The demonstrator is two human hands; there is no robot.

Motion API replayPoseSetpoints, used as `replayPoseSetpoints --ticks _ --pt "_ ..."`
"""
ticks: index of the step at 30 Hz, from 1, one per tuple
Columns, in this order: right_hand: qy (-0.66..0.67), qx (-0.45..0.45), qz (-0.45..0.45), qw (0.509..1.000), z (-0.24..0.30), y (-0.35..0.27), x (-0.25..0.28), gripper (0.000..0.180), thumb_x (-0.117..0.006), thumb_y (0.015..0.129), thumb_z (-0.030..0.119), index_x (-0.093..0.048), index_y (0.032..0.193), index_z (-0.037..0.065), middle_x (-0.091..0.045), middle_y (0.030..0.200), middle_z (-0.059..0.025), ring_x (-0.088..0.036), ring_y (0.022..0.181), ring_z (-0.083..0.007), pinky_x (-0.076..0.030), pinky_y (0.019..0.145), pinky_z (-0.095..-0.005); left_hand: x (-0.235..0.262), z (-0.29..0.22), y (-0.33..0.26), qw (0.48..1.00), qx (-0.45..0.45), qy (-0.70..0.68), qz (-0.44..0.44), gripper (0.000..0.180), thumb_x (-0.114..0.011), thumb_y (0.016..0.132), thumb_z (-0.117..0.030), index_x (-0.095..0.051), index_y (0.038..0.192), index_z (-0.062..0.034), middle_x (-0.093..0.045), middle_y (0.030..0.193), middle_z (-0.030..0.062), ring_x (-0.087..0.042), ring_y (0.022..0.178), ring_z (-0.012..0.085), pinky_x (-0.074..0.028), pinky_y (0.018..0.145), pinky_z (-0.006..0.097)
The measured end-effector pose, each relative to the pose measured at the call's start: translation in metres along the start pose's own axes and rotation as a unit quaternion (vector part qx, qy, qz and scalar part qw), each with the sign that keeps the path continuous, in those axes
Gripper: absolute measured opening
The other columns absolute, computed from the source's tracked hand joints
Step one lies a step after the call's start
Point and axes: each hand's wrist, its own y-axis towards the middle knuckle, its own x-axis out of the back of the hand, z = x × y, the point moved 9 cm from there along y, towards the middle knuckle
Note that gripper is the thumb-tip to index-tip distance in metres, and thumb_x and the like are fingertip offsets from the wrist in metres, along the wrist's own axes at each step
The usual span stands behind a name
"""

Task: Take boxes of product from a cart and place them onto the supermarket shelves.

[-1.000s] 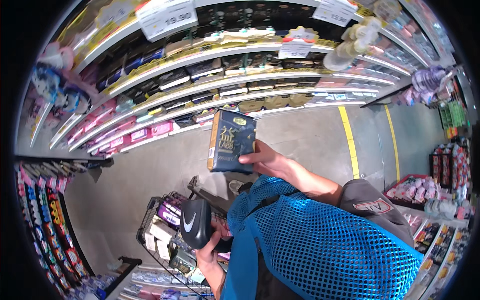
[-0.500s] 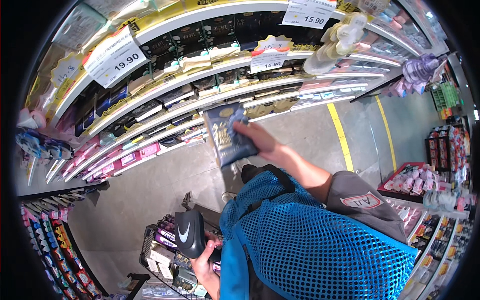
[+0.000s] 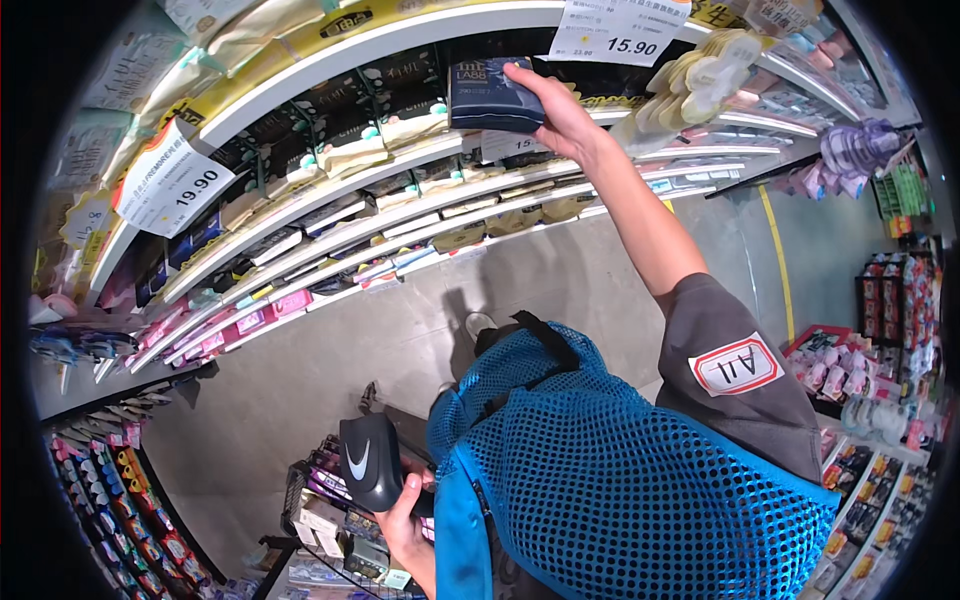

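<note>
Overhead, the right hand (image 3: 562,112) grips a dark blue packet (image 3: 492,96) at its right end, holding it against the upper shelf (image 3: 400,40) among similar packs. Down low, the left hand (image 3: 405,520) is wrapped around a black handheld scanner (image 3: 368,462) above a stocked basket (image 3: 325,510).

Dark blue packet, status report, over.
Right hand grips dark blue rectangular packet at upper shelf. Left hand holds black handheld scanner above wire basket. Nothing blocking.
</note>
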Motion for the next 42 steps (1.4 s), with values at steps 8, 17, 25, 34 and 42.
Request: replayPoseSetpoints --ticks 8,17,25,34,42 --pt "-0.035 0.018 0.012 0.999 0.021 -0.032 0.056 0.028 -0.062 0.087 0.025 -0.058 0.105 0.004 -0.065 0.099 -0.0056 -0.064 0.084 -0.0128 -0.051 0.077 -0.0273 -0.016 0.001 0.006 0.999 -0.010 0.031 0.034 0.034 -0.074 0.072 -0.011 -0.056 0.097 0.0025 -0.058 0.077 0.0090 -0.056 0.071 0.0174 -0.045 0.067 0.029" --pt "0.050 -0.005 -0.094 0.994 0.017 -0.075 0.141 0.034 -0.057 0.089 0.022 -0.055 0.114 0.000 -0.064 0.108 -0.0115 -0.063 0.095 -0.0213 -0.049 0.090 -0.0343 0.015 0.056 -0.032 0.996 0.090 -0.028 0.003 0.035 -0.071 0.072 -0.003 -0.054 0.102 0.0021 -0.057 0.075 0.0085 -0.056 0.068 0.0178 -0.046 0.064 0.030" --pt "-0.006 0.008 -0.073 0.997 0.076 -0.037 0.145 0.033 -0.058 0.087 0.023 -0.056 0.110 0.000 -0.063 0.109 -0.0120 -0.062 0.098 -0.0214 -0.047 0.092 -0.0362 0.022 0.095 -0.072 0.985 0.141 0.015 -0.095 0.041 -0.068 0.072 0.004 -0.053 0.111 0.0005 -0.058 0.079 0.0087 -0.057 0.067 0.0191 -0.048 0.064 0.031" --pt "-0.284 0.326 -0.137 0.891 0.145 0.035 0.162 0.016 -0.057 0.079 0.010 -0.060 0.089 -0.001 -0.061 0.080 -0.0087 -0.060 0.078 -0.0200 -0.047 0.069 -0.0325 -0.022 0.156 -0.093 0.976 0.167 -0.061 -0.126 0.043 -0.073 0.071 -0.002 -0.055 0.109 -0.0038 -0.057 0.083 0.0074 -0.056 0.073 0.0185 -0.045 0.068 0.031" --pt "-0.361 0.396 -0.175 0.826 0.134 0.046 0.141 0.024 -0.053 0.077 0.009 -0.060 0.097 -0.003 -0.065 0.080 -0.0170 -0.063 0.071 -0.0246 -0.048 0.060 -0.0345 -0.073 0.178 -0.103 0.964 0.205 0.036 -0.164 0.055 -0.074 0.071 0.002 -0.053 0.121 -0.0040 -0.059 0.099 0.0071 -0.056 0.091 0.0171 -0.044 0.083 0.030"
